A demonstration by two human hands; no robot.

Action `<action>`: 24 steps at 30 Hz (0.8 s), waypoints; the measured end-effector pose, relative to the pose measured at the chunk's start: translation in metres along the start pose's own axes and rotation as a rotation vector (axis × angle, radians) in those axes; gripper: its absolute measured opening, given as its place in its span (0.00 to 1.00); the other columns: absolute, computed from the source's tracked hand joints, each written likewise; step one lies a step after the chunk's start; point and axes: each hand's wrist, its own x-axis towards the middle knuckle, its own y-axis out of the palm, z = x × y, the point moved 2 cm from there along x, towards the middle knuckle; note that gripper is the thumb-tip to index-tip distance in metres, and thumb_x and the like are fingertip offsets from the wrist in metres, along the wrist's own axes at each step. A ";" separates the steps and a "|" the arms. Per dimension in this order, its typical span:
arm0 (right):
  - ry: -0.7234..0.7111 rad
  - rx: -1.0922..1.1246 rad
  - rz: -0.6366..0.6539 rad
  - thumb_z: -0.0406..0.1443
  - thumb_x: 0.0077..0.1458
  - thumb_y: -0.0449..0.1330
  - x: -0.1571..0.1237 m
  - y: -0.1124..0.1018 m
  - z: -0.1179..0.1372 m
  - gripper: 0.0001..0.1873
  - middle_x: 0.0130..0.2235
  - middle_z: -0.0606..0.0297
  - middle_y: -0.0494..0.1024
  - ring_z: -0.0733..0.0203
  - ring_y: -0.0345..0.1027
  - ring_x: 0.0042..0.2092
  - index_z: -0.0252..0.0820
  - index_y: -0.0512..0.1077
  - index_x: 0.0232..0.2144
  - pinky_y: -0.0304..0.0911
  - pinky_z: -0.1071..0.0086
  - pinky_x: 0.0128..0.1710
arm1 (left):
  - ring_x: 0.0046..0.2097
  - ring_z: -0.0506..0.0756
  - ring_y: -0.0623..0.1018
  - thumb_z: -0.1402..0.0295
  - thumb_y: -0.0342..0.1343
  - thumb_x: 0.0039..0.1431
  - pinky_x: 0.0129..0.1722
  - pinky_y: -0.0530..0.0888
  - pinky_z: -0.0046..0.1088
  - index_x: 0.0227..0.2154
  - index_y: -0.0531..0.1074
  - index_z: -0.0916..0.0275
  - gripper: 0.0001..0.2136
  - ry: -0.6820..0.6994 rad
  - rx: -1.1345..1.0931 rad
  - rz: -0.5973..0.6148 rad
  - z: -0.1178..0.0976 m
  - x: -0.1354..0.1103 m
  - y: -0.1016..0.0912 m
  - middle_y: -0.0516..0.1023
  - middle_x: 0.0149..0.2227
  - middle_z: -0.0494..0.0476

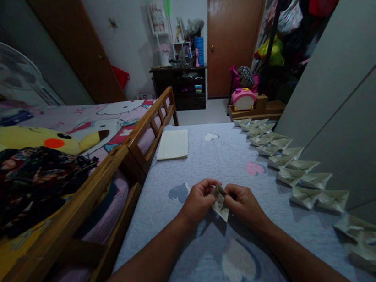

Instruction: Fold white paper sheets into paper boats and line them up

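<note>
A small folded paper piece [220, 204], pale with a faint print, is pinched at the middle of the view. My left hand [198, 201] grips its left side and my right hand [244, 206] grips its right side, with fingertips close together. Part of the paper is hidden by my fingers, and one pointed corner hangs below them. A neat stack of cream paper sheets [172, 144] lies farther ahead on the pale blue quilted bedspread [232, 163]. Along the bed's right edge runs a long chain of similar folded paper pieces [290, 169], linked end to end.
A wooden bed rail [123, 177] runs along the left, beyond it a bed with a yellow plush toy [18, 140] and dark cloth. Grey wardrobe doors [349, 78] stand on the right. A dark cabinet [181, 86] and a brown door [232, 29] are ahead.
</note>
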 end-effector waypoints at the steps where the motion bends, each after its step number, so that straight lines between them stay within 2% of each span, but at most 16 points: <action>1: 0.003 0.005 0.002 0.40 0.49 0.55 0.000 0.000 0.000 0.11 0.20 0.70 0.64 0.65 0.56 0.24 0.41 0.66 0.19 0.52 0.72 0.25 | 0.26 0.48 0.71 0.73 0.63 0.42 0.28 0.65 0.23 0.37 0.75 0.65 0.15 -0.012 -0.013 0.008 0.000 0.000 0.000 0.76 0.27 0.51; 8: 0.003 0.039 0.015 0.40 0.50 0.56 -0.001 0.000 -0.004 0.12 0.20 0.71 0.62 0.66 0.54 0.24 0.41 0.65 0.19 0.51 0.72 0.25 | 0.25 0.47 0.70 0.72 0.64 0.42 0.27 0.64 0.23 0.39 0.74 0.64 0.17 -0.075 -0.067 0.048 -0.001 -0.001 -0.002 0.75 0.26 0.50; 13: -0.038 0.043 0.018 0.37 0.52 0.53 -0.001 0.000 -0.004 0.10 0.21 0.71 0.63 0.66 0.56 0.26 0.41 0.65 0.21 0.52 0.71 0.26 | 0.31 0.51 0.74 0.75 0.60 0.39 0.34 0.68 0.26 0.40 0.75 0.64 0.19 -0.098 -0.134 0.115 -0.001 -0.003 0.000 0.78 0.32 0.55; 17: -0.151 0.064 -0.028 0.36 0.54 0.56 -0.003 0.000 -0.001 0.03 0.27 0.71 0.65 0.66 0.58 0.27 0.41 0.66 0.30 0.54 0.72 0.27 | 0.32 0.51 0.75 0.77 0.58 0.39 0.33 0.69 0.26 0.43 0.73 0.63 0.22 -0.117 -0.173 0.117 -0.002 -0.005 0.003 0.78 0.34 0.54; 20: -0.250 0.073 -0.113 0.33 0.53 0.58 -0.006 -0.001 0.000 0.10 0.30 0.72 0.63 0.67 0.58 0.28 0.44 0.63 0.38 0.56 0.72 0.27 | 0.30 0.50 0.74 0.77 0.57 0.38 0.32 0.69 0.25 0.42 0.72 0.63 0.22 -0.133 -0.217 0.100 -0.004 -0.006 0.005 0.77 0.32 0.52; 22: -0.343 0.053 -0.158 0.31 0.53 0.58 -0.007 -0.002 0.001 0.11 0.33 0.71 0.62 0.66 0.59 0.29 0.44 0.63 0.39 0.58 0.72 0.28 | 0.28 0.49 0.73 0.77 0.57 0.38 0.32 0.69 0.25 0.41 0.71 0.64 0.22 -0.129 -0.233 0.076 -0.005 -0.006 0.006 0.76 0.30 0.51; 24: -0.428 0.024 -0.165 0.29 0.54 0.58 -0.009 -0.002 0.004 0.08 0.37 0.67 0.63 0.66 0.60 0.32 0.44 0.64 0.36 0.59 0.72 0.29 | 0.28 0.49 0.73 0.77 0.58 0.38 0.31 0.68 0.24 0.41 0.71 0.64 0.21 -0.123 -0.232 0.060 -0.006 -0.006 0.006 0.76 0.30 0.51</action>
